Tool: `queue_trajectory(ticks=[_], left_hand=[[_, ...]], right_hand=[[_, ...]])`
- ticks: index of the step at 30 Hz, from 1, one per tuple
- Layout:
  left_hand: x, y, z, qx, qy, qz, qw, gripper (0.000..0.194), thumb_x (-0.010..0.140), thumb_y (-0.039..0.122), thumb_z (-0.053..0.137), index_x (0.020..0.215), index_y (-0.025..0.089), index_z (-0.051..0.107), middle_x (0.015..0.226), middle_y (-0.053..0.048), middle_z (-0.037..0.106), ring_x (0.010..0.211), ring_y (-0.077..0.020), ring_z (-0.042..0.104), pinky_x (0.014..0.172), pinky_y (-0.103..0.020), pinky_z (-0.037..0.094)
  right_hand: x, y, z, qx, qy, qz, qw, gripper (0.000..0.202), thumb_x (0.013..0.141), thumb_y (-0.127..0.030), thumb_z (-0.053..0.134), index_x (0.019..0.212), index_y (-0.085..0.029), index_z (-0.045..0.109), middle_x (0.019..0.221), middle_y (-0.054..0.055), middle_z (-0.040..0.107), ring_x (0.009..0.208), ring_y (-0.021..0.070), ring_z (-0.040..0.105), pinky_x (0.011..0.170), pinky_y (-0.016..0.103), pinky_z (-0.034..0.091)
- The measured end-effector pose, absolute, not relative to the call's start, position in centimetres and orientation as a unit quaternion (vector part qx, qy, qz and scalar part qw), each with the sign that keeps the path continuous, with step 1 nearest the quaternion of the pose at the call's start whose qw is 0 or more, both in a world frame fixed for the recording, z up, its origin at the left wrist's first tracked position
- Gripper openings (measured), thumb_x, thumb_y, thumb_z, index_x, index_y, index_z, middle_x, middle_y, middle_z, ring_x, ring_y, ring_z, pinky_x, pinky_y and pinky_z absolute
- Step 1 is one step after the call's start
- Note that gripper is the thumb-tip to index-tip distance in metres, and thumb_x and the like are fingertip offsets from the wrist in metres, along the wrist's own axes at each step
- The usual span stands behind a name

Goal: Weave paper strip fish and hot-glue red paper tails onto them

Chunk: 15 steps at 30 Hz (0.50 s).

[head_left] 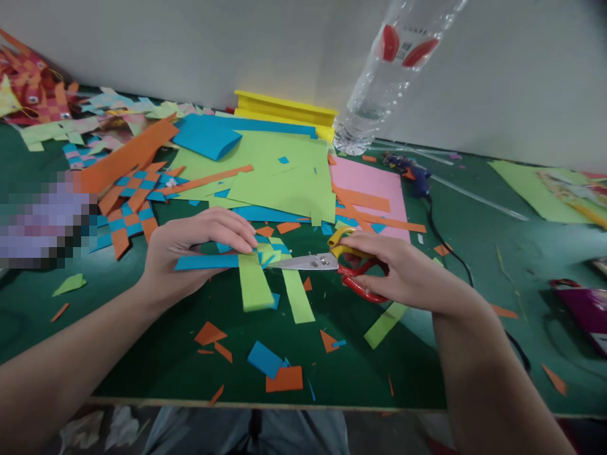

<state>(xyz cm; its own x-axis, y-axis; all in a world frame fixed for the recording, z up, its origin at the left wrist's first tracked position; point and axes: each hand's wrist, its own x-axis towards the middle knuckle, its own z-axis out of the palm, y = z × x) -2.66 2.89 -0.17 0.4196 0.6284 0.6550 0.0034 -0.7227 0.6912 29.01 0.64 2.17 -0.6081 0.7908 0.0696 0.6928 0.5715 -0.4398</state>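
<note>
The left hand (203,237) pinches paper strips (256,284) left of the scissors (325,261), likely steadying them at the blades (298,263); the right hand (396,260), apart, grips the handles (363,288).

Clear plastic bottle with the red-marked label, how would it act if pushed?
The clear plastic bottle would probably tip fairly easily, standing tall on a narrow base. Its rounded body could roll once down. The thin-looking, see-through plastic may dent if squeezed.

From my end the scissors (326,261) show silver blades (298,261) with one yellow and one red handle (363,289). I read one paper strip (256,282) as plain lime green, another strip (206,262) as plain blue, the woven paper (137,184) as blue-and-orange checks, and the table (165,354) as dark green.
</note>
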Motion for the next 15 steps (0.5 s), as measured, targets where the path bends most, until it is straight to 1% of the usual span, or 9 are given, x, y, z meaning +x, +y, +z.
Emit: queue_trajectory(ticks=[3,10,15], left_hand=[[-2.74,2.87,-0.12,0.786,0.201,0.492,0.316,0.013,0.085,0.029,0.067,0.096,0.029,0.074,0.086,-0.004,0.072,0.087,-0.0234,0.067,0.082,-0.044,0.057],[-2.49,2.87,-0.01,0.790,0.193,0.494,0.306,0.012,0.083,0.026,0.069,0.094,0.027,0.074,0.085,-0.005,0.072,0.086,-0.0230,0.067,0.081,-0.044,0.057],[-2.22,2.89,0.33,0.796,0.195,0.495,0.291,0.011,0.085,0.032,0.067,0.093,0.029,0.074,0.082,-0.004,0.072,0.083,-0.0217,0.067,0.078,-0.042,0.058]], right_hand=[[28.93,0.63,2.18,-0.426,-0.873,0.189,0.142,0.035,0.085,-0.035,0.058,0.117,-0.022,0.060,0.109,0.008,0.068,0.094,0.0213,0.065,0.081,0.035,0.054],[28.97,0.43,1.80,-0.467,-0.849,0.185,0.163,0.042,0.078,-0.038,0.064,0.116,-0.020,0.059,0.114,0.011,0.065,0.099,0.0246,0.064,0.085,0.039,0.053],[28.84,0.33,2.10,-0.466,-0.850,0.188,0.157,0.042,0.076,-0.036,0.065,0.114,-0.021,0.056,0.113,0.010,0.064,0.095,0.0231,0.063,0.080,0.037,0.054]])
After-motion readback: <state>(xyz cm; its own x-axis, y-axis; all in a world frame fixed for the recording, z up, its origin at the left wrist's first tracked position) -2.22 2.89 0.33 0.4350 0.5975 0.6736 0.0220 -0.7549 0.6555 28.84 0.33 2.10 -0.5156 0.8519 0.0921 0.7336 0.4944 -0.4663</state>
